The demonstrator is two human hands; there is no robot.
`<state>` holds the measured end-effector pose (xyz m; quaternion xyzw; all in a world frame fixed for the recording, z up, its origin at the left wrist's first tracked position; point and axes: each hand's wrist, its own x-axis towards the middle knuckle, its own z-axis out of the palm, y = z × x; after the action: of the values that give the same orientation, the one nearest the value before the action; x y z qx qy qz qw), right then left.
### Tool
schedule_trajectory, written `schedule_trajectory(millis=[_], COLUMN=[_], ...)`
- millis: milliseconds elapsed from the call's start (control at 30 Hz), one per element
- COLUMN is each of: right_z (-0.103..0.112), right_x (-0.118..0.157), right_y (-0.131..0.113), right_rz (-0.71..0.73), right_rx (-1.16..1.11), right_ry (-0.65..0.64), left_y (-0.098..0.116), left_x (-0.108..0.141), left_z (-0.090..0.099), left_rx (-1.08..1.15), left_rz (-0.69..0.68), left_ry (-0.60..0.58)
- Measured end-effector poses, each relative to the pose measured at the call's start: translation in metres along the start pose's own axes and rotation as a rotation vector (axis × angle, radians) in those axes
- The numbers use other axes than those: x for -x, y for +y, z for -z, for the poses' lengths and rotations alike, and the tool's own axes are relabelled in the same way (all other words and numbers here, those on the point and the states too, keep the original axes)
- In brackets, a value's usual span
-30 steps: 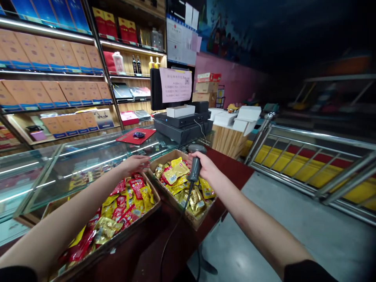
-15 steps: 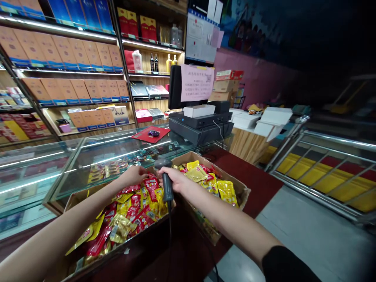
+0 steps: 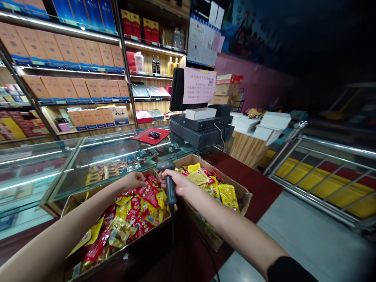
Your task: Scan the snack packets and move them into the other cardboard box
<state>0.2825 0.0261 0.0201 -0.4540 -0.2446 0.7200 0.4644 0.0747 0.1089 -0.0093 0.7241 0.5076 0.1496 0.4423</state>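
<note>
In my right hand [image 3: 176, 181] is a dark grey barcode scanner [image 3: 170, 192], gripped by its handle with the head tilted up and the cord hanging down. My left hand [image 3: 134, 181] pinches a red snack packet [image 3: 149, 193] by its upper edge, just left of the scanner. Below it, a cardboard box [image 3: 96, 270] is filled with red, yellow and gold packets. A second cardboard box [image 3: 245, 197], holding similar yellow and red packets [image 3: 227, 196], stands to the right behind my right forearm.
Behind the boxes runs a glass display counter [image 3: 96, 150] with a mouse [image 3: 154, 134] on a red mat. A monitor [image 3: 177, 90] and cash drawer [image 3: 196, 131] stand farther back. Metal railings [image 3: 329, 156] are at the right, and shelves of boxed goods line the wall.
My left hand has drawn slightly left and down, and the red packet by its fingers shows more of its face. The scanner has stayed in my right hand, shifting little.
</note>
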Motion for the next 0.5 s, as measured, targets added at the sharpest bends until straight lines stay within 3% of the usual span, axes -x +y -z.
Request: schedule_trajectory(millis=[133,233,333,500], right_z=[-0.009,-0.022,-0.043,-0.076], right_x=[0.007,0.012,0.016,0.018], right_y=[0.005,0.012,0.023,0.046], right_rz=[-0.023,-0.055,-0.074,-0.075], right_rx=[-0.014,-0.027,-0.039,0.052], right_ry=[0.016,0.013,-0.074,-0.137], left_y=[-0.010,-0.014,-0.016,-0.020], left_x=[0.032,0.063,0.096,0.138], left_z=[0.022,0.027,0.017,-0.005], left_rx=[0.429,0.804,0.988,1.038], left_rz=[0.107,0.147,0.152,0.141], left_ry=[0.146,0.295,0.329,0.271])
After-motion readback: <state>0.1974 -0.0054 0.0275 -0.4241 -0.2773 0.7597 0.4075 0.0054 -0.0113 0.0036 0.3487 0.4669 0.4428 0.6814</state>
